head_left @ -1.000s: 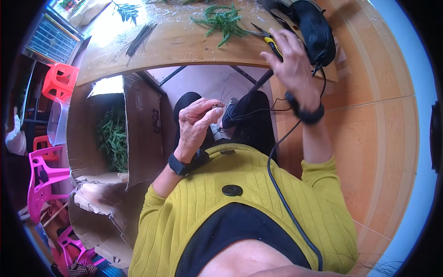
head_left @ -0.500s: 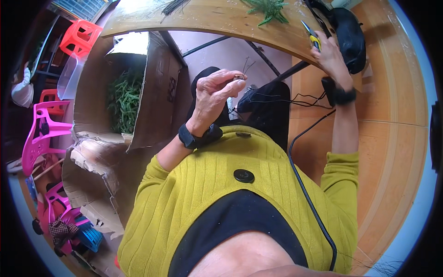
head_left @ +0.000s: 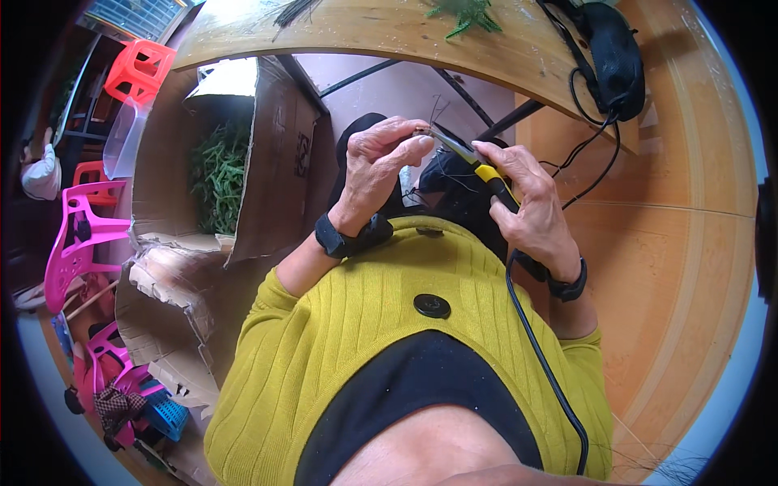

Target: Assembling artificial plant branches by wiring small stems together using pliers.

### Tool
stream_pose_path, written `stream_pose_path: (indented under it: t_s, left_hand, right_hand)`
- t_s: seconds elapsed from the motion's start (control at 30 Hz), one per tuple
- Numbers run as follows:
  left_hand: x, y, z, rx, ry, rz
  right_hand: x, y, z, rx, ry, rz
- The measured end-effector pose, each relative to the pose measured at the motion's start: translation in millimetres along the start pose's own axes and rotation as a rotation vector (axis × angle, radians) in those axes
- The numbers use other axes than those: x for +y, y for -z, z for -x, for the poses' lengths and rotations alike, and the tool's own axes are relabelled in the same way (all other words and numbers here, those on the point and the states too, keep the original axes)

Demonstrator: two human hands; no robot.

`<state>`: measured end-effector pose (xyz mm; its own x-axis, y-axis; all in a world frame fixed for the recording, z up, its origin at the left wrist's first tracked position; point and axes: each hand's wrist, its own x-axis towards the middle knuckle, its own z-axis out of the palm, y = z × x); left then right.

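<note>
My left hand [head_left: 371,172] is closed in a pinch in front of my body. Thin dark wires [head_left: 438,107] stick up from its fingertips, and what small piece they belong to is mostly hidden. Closed around the handles of yellow-and-black pliers [head_left: 486,172], my right hand [head_left: 531,202] is just to the right. The pliers' jaws point up and left, close to the left fingertips and the wires; whether they touch cannot be made out. Beyond both hands is the wooden table [head_left: 381,32], with a green artificial sprig [head_left: 466,16] and a bundle of dark wires [head_left: 293,11].
An open cardboard box [head_left: 279,154] holding green artificial foliage [head_left: 219,174] stands left of my arm. A black pouch [head_left: 613,69] with cords lies at the table's right end. Pink chairs [head_left: 77,235] and a red stool [head_left: 139,71] are at far left. A cable [head_left: 545,364] runs down my front.
My right hand has come from the table's right end, bringing the pliers down and left to the left fingertips. The left hand has barely moved and keeps its pinch.
</note>
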<state>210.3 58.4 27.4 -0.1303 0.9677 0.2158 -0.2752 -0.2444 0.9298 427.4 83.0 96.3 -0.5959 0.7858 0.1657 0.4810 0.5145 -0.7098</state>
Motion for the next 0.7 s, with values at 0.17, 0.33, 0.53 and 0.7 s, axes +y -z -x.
stream_pose_path:
  t_s: [0.17,0.33,0.53,0.7]
  left_hand:
    - [3.1,1.2,1.7,-0.017,-0.004,-0.020]
    - [3.5,4.9,3.6,-0.038,-0.002,-0.034]
    - [6.1,6.6,3.3,-0.113,0.004,-0.069]
    - [8.0,7.7,1.1,-0.148,0.017,-0.011]
  right_hand:
    - [0.2,-1.5,-0.1,-0.025,0.005,-0.033]
    - [1.6,-1.1,0.7,-0.038,0.024,-0.017]
    - [-2.7,4.1,2.7,-0.116,-0.058,0.008]
    - [0.9,2.4,4.5,-0.107,-0.048,-0.026]
